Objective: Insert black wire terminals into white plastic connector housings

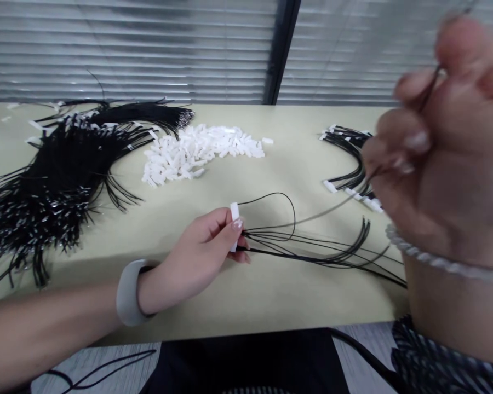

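Observation:
Over the middle of the table, my left hand (pixel 209 243) pinches a small white connector piece (pixel 234 210) between thumb and fingers. Several thin black wires (pixel 304 254) run rightward from this hand, and one makes a loop above the others. At the upper right, close to the camera, my right hand (pixel 439 126) is raised and blurred, its fingers curled round a dark wire that passes between them. A stretch of wire slants from the right hand down towards the left one.
On the pale table (pixel 287 301), a heap of white pieces (pixel 201 150) lies behind my left hand. Black wire bundles (pixel 74 169) cover the left side. Another bundle with white ends (pixel 353 148) lies partly behind my right hand. Window blinds (pixel 127 49) rise beyond the table.

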Demonstrator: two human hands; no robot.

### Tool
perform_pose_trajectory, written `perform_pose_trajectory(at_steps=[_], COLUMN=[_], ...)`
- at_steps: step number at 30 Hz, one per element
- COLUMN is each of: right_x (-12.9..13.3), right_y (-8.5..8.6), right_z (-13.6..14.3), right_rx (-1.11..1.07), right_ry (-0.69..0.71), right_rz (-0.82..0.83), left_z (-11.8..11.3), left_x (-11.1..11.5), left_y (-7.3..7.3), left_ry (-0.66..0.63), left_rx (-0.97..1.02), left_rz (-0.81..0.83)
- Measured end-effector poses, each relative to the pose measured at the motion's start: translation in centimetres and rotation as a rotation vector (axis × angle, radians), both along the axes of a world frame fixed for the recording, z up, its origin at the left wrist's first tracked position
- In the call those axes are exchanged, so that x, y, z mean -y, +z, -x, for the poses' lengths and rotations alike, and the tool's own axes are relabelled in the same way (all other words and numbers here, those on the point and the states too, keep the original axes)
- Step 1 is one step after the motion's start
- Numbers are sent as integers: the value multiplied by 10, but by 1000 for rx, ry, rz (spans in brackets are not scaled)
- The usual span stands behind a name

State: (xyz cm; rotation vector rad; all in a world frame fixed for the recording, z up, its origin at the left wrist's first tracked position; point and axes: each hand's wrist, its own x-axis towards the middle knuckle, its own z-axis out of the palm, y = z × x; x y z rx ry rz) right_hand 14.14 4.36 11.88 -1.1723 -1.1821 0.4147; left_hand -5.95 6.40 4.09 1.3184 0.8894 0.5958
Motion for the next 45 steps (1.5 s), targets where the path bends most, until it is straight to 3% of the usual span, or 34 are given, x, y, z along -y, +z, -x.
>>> perform_pose_trajectory(at_steps=[4,7,13,28,38,45], right_x=[8,8,4,5,7,3], right_y=[-13,-23,-27,-25,-27,-41], right_z=[14,17,17,19,17,16], right_rx=[588,854,900,936,1009,1259], right_ry=[205,324,360,335,314,177], right_rz=[153,240,303,354,214,-86], left_z=[2,4,6,6,7,7], left_x=[2,2,3,5,6,4], left_y=[-1,-1,2,1,2,2], left_ry=[-38,-75,-121,-132,-136,-148], left_rx=[-3,-16,-69,-108,-108,-39], left_rz=[-85,-172,-274,-333,-318,-245])
